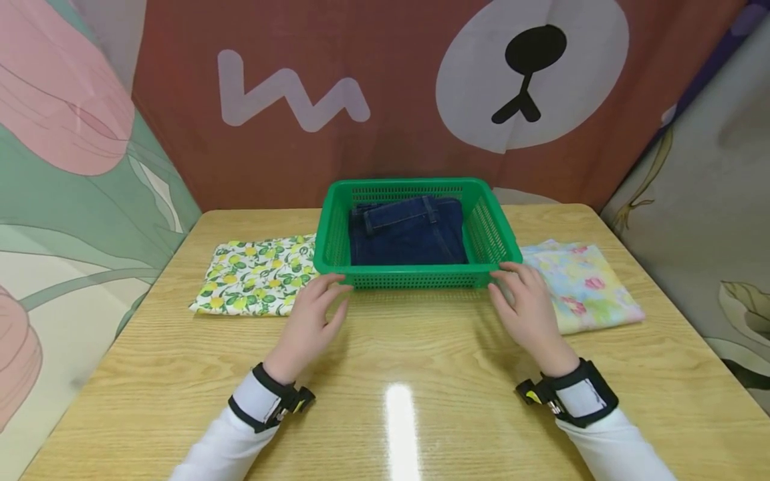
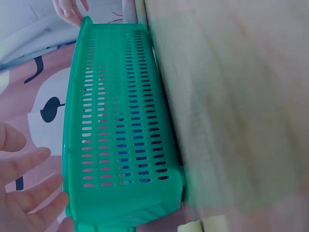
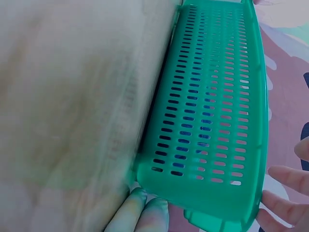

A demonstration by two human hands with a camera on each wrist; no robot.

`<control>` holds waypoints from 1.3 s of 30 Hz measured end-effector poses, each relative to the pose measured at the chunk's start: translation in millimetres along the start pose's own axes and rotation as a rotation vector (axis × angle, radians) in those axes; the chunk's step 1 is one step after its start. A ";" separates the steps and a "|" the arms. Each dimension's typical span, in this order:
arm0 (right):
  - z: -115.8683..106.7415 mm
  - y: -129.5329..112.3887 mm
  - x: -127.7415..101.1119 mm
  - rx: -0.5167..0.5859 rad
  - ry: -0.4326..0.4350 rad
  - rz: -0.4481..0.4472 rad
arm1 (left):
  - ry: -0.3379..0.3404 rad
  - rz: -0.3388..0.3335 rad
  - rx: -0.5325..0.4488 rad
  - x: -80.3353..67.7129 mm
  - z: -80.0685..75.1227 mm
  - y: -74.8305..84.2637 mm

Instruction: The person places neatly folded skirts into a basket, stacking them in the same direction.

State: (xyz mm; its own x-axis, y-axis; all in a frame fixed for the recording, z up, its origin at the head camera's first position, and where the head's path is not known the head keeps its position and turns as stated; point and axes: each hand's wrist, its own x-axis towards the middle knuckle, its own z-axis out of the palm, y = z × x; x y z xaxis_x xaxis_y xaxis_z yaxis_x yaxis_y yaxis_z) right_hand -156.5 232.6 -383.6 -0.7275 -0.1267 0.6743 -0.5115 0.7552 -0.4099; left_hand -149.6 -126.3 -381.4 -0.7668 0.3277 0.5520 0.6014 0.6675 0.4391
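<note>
A green slotted plastic basket (image 1: 415, 272) stands at the middle back of the wooden table (image 1: 385, 401), with folded dark blue jeans (image 1: 409, 234) lying inside. My left hand (image 1: 313, 314) reaches to the basket's front left corner, fingers relaxed and spread by the rim. My right hand (image 1: 525, 304) is at the front right corner, its fingertips touching the rim there. In the left wrist view my fingers (image 2: 26, 193) are spread beside the basket's front wall (image 2: 120, 121). In the right wrist view my fingers (image 3: 285, 203) lie loose next to the basket's rim (image 3: 212, 106). Neither hand grips anything.
A folded cloth with a lemon print (image 1: 255, 274) lies left of the basket. A folded pastel floral cloth (image 1: 580, 284) lies to its right, partly beside my right hand. Printed fabric screens (image 1: 385, 100) close in the table on three sides.
</note>
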 end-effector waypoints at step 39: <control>-16.4 14.8 -44.8 0.046 -0.804 -0.005 | -0.686 -0.338 0.106 -26.2 1.7 11.3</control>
State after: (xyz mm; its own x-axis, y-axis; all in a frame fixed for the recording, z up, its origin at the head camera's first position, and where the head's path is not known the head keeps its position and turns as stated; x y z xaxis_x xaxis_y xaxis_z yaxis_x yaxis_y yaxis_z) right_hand -124.0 260.0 -409.9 -0.8225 -0.5677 0.0345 -0.5213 0.7282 -0.4450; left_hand -123.1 -126.2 -392.0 -0.8932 0.4128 -0.1783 0.3118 0.8543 0.4159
